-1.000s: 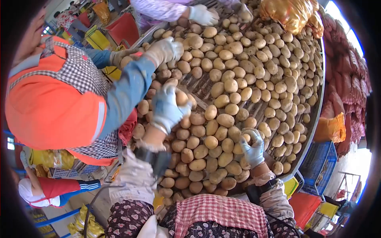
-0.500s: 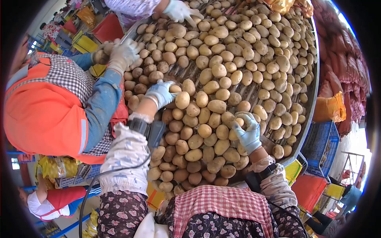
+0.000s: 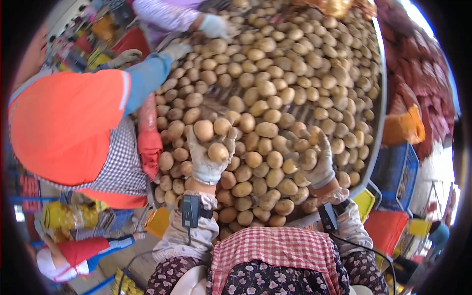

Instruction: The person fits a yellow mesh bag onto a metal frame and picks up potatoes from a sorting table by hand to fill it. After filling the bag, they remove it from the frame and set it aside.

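Note:
My left hand (image 3: 205,171), in a pale glove, is turned palm up with its fingers curled round potatoes. One potato (image 3: 218,153) rests in the palm and another (image 3: 203,130) sits by the fingers. To the right, my gloved right hand (image 3: 323,169) has its fingers bent round a potato (image 3: 308,160), low over the pile. Many brown and yellowish potatoes (image 3: 266,130) cover the slatted table (image 3: 216,102) around both hands. Some slats show between them.
At the left a co-worker in an orange garment (image 3: 64,128) reaches over the table edge. Another person's gloved hand (image 3: 214,26) is at the top. Red mesh sacks (image 3: 418,64) are stacked at the right, near a blue crate (image 3: 396,174). A metal rim (image 3: 381,113) borders the table.
My left hand has drawn back toward me and turned palm up with potatoes in it. My right hand has shifted slightly right. The orange-clad co-worker's arm now stretches farther up the table.

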`<state>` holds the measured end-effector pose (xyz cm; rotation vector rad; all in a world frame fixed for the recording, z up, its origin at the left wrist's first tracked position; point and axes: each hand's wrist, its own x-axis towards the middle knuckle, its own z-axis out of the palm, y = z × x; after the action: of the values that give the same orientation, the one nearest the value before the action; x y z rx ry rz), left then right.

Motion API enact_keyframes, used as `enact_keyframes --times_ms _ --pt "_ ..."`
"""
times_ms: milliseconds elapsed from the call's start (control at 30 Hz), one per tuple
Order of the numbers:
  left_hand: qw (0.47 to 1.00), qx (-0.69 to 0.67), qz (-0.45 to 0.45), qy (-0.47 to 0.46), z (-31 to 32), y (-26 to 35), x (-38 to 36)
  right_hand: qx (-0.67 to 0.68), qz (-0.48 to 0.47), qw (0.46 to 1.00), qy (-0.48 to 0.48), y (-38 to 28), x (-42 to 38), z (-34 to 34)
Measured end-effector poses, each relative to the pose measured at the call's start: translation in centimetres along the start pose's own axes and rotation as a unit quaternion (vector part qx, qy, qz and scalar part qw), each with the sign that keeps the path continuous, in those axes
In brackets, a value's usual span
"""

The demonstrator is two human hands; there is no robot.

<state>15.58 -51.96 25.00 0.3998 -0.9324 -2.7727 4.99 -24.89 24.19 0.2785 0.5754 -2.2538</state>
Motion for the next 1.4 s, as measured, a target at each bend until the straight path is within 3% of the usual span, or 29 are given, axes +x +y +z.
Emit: enact_keyframes --times_ms 67,133,200,233,267,333,400,467,500,533,600,667,700,733,800,833,867,900,933,967,1000,1067,1100,1133,1167,1200,1267,1333,1400 --pt "0.996 0.088 0.016 0.009 1.2 -1.9 -0.7 -0.017 -0.016 0.999 -0.047 -0.4 -1.4 -0.8" --pt "0.963 0.264 0.062 0.010 2.4 -3.6 -1.0 0.076 0.009 0.997 -0.035 -1.9 -3.3 -2.2" --pt "0.832 0.527 0.171 -0.024 3.1 -5.0 -1.2 0.125 -0.016 0.992 -0.022 -3.2 -4.8 -5.6" --pt "0.739 0.630 0.234 -0.048 3.5 -5.8 -1.3 0.015 -0.080 0.996 0.044 -3.8 -5.1 -8.7" --pt "0.647 0.705 0.280 -0.071 3.8 -6.7 -1.1 0.003 -0.110 0.991 0.069 -4.8 -7.1 -8.9" --pt "0.519 0.796 0.298 -0.091 3.6 -9.3 -0.9 0.073 -0.135 0.986 0.062 -6.6 -11.9 -7.1" --pt "0.439 0.851 0.278 -0.080 2.2 -11.6 -1.2 0.074 -0.193 0.972 0.108 -7.6 -15.8 -8.1" --pt "0.446 0.846 0.278 -0.083 2.9 -11.5 -1.5 0.070 -0.145 0.979 0.124 -7.5 -19.2 -10.9" --pt "0.450 0.848 0.270 -0.075 3.0 -11.6 -1.5 0.069 -0.129 0.989 0.035 -7.0 -21.0 -13.4" --pt "0.451 0.851 0.260 -0.073 3.3 -11.6 -1.6 0.060 -0.109 0.985 0.123 -6.3 -22.8 -13.9" --pt "0.435 0.853 0.279 -0.077 2.5 -11.8 -1.2 0.106 -0.044 0.993 0.030 -6.8 -26.4 -17.9" --pt "0.439 0.853 0.275 -0.063 2.3 -12.2 -1.2 0.080 -0.121 0.957 0.252 -10.5 -28.4 -21.4" --pt "0.444 0.852 0.272 -0.055 2.5 -12.4 -1.3 0.178 -0.187 0.960 0.106 -14.7 -30.3 -24.3" --pt "0.448 0.852 0.268 -0.047 2.5 -12.4 -1.4 0.132 -0.288 0.939 0.135 -19.1 -32.4 -24.7" --pt "0.456 0.851 0.256 -0.049 2.3 -12.1 -1.1 0.131 -0.461 0.824 0.300 -27.0 -34.6 -22.6" --pt "0.495 0.836 0.234 -0.041 2.8 -11.8 -1.1 0.136 -0.498 0.785 0.344 -29.1 -34.1 -21.1" --pt "0.534 0.817 0.213 -0.029 3.0 -11.5 -1.1 0.133 -0.493 0.790 0.340 -29.3 -32.7 -19.3" --pt "0.549 0.795 0.258 -0.013 1.2 -11.3 -0.3 -0.026 -0.470 0.825 0.314 -28.5 -31.2 -18.0" --pt "0.638 0.727 0.252 0.014 1.2 -12.1 -0.1 -0.182 -0.434 0.836 0.281 -26.8 -29.7 -17.5" --pt "0.718 0.646 0.254 0.040 2.9 -13.0 -0.2 -0.287 -0.383 0.863 0.161 -24.1 -27.9 -16.6" --pt "0.703 0.648 0.292 -0.008 4.6 -14.0 -0.4 -0.207 -0.235 0.948 0.057 -21.5 -26.1 -15.3" --pt "0.640 0.658 0.380 -0.115 13.8 -17.2 -2.5 -0.227 -0.132 0.963 0.058 -15.2 -20.9 -14.3" --pt "0.675 0.627 0.357 -0.153 16.5 -19.8 -3.1 -0.157 -0.082 0.983 0.051 -12.8 -19.6 -12.7" --pt "0.660 0.626 0.356 -0.213 18.8 -21.9 -3.6 -0.085 -0.035 0.995 0.046 -11.4 -18.9 -11.1" --pt "0.645 0.621 0.351 -0.274 21.1 -24.1 -4.1 -0.005 -0.026 1.000 -0.005 -10.5 -18.4 -10.6" --pt "0.576 0.641 0.365 -0.352 22.8 -25.6 -4.6 0.075 -0.019 0.995 -0.055 -10.1 -18.3 -10.4" --pt "0.447 0.677 0.399 -0.427 23.0 -29.4 -4.7 0.027 -0.088 0.992 -0.085 -10.7 -18.3 -12.8" --pt "0.453 0.672 0.316 -0.493 22.7 -31.8 -4.6 0.115 -0.079 0.989 -0.038 -10.8 -20.5 -14.4" --pt "0.420 0.655 0.353 -0.519 22.6 -33.9 -4.8 0.095 -0.116 0.988 0.022 -10.5 -22.3 -16.6"
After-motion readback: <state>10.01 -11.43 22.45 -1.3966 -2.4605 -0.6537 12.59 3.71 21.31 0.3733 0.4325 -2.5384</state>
